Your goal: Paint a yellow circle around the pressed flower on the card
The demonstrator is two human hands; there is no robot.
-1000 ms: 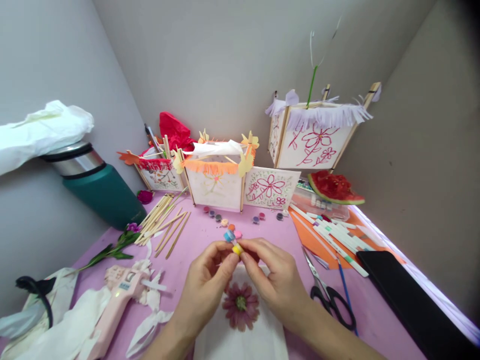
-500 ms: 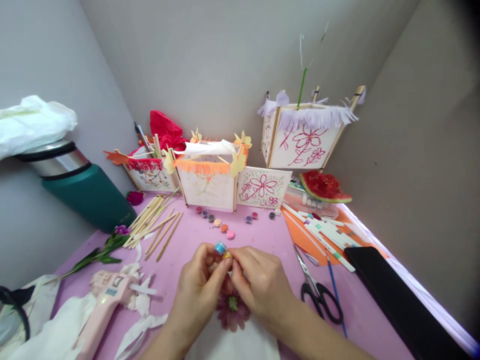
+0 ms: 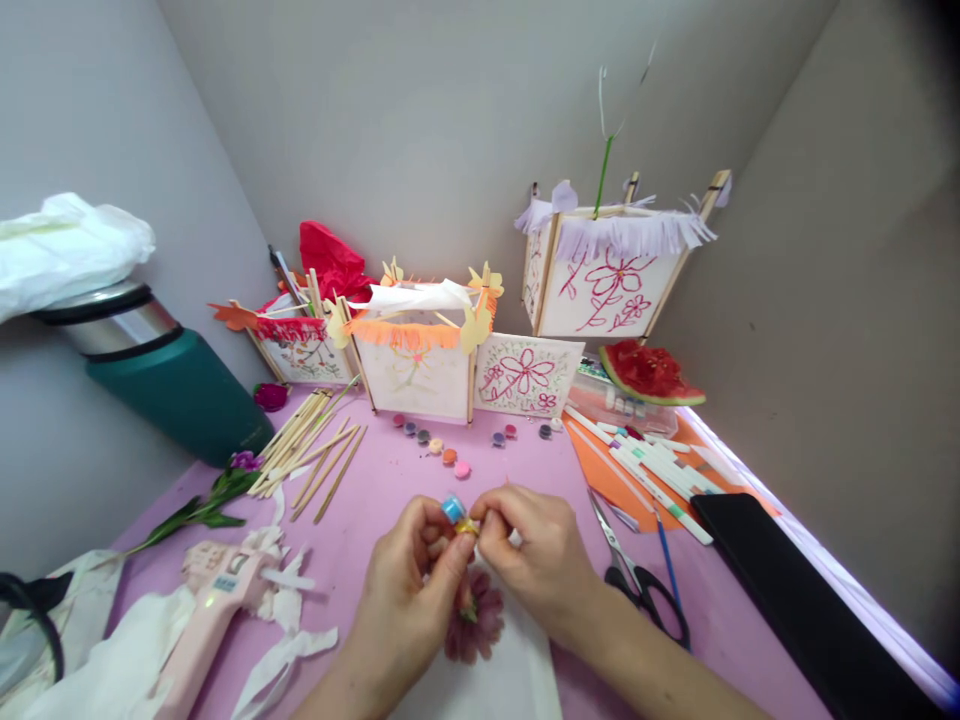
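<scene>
Two small paint pots are pinched between the thumb and fingers of my left hand [image 3: 416, 580], close to the middle of the table. One is a blue paint pot [image 3: 453, 508]; just below it sits a yellow paint pot [image 3: 467, 526]. My right hand [image 3: 536, 550] is closed in a pinch at the yellow pot's right edge, and its fingertips hide whatever is between them. Beneath the hands, a mauve flower [image 3: 480, 625] shows partly behind my left thumb. It lies over a white sheet [image 3: 517, 665].
Several small paint pots [image 3: 462, 469] stand ahead. At right are scissors [image 3: 637, 580], a blue brush [image 3: 667, 560], markers [image 3: 660, 475] and a black case [image 3: 795, 590]. A pink glue gun [image 3: 210, 620], wooden sticks [image 3: 300, 450] and a teal bottle [image 3: 180, 385] are left. Decorated lanterns [image 3: 412, 375] stand behind.
Both hands and the paint pots have shifted slightly right and down. The right fingertips have drawn a little away from the yellow pot, and more of it shows.
</scene>
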